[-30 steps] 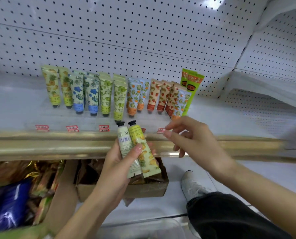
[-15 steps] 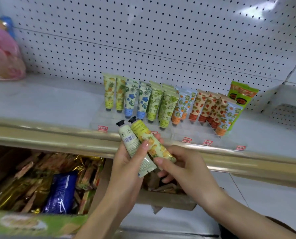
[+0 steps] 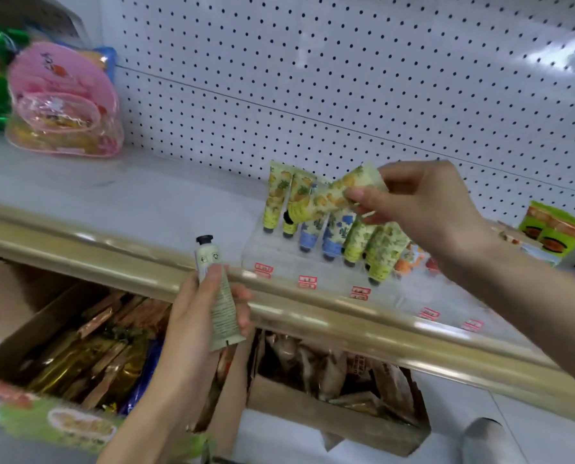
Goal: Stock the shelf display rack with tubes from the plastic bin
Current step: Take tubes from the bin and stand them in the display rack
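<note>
Pinching yellow-print tube (image 3: 326, 199) in right hand (image 3: 426, 209) over display rack (image 3: 329, 271), gripping pale green tube (image 3: 220, 306) in left hand (image 3: 192, 333) at seven o'clock.

right grip (image 3: 423, 202) pinches yellow tube (image 3: 326, 199) over rack (image 3: 274, 257) | left grip (image 3: 196, 333) holds pale tube (image 3: 223, 313)

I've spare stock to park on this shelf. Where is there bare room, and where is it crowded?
The widest bare patch is the white shelf between the pink pouch on the left and the clear rack, behind the gold rail. The rack is crowded: tubes stand close together and the right hand holds a yellow tube over them.
</note>
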Tool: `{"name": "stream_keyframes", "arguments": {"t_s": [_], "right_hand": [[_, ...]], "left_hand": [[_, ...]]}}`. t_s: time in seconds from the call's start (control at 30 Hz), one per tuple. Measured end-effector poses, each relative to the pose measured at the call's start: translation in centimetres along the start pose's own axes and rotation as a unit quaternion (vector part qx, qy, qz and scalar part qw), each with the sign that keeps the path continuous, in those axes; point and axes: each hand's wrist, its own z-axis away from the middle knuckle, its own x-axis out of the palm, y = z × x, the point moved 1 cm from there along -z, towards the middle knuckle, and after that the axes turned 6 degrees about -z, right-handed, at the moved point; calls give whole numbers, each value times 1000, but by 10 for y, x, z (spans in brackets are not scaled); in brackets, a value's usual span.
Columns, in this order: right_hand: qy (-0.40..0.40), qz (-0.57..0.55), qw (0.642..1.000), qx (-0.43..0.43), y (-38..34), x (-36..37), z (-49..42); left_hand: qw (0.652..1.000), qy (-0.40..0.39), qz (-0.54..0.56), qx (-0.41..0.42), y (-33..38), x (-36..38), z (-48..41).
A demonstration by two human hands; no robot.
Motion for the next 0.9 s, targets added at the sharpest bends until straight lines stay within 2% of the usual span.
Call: {"name": "stream_keyframes", "arguments": {"t_s": [0.1,0.2,0.3,0.47,0.9], "right_hand": [[-29,100,994,-39,-10,16,-30],[-55,230,968,-87,-15,36,-51],[-74,268,957,-87,-14,54,-68],[-60,350,929,-101,-3,75,-83],[-74,332,940,-16,10,89,-88]], "left_hand": [[1000,5,27,4,4,-11,-3],[999,-14,37,8,9,-17,-5],[999,-24,18,15,10,-20,-9],[1000,-21,-5,19,10,-19,-18],[999,-27,10,17,6,-2,-21]]}}
